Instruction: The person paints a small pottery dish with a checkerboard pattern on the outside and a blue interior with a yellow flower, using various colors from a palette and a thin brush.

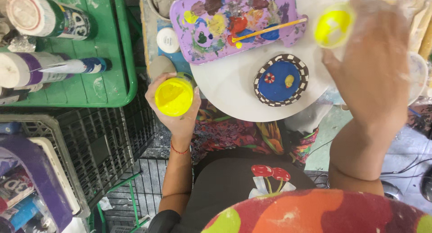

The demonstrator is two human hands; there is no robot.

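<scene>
Nearest to me are the person's knees under a flowered cloth, and beside them on the left a dark plastic crate (90, 147) standing on a wire grid floor. A little further, the left hand (176, 109) is curled closed around an open jar of yellow paint (174, 96), the fingers wrapped on its sides, the jar upright and just beside the edge of the round white board (225, 87). The right hand (373, 66) is raised over the right side of the board; its fingers pinch a yellow lid (333, 26), but the hand is blurred, so I cannot tell how tight. On the board lies a small round dish (281, 80), blue inside with a checkered rim. Behind it rests a purple palette (234, 24) with many paint spots, and a thin brush (270, 29) lies across it. Far left, a green tray (112, 66) carries several paint bottles on their sides.
</scene>
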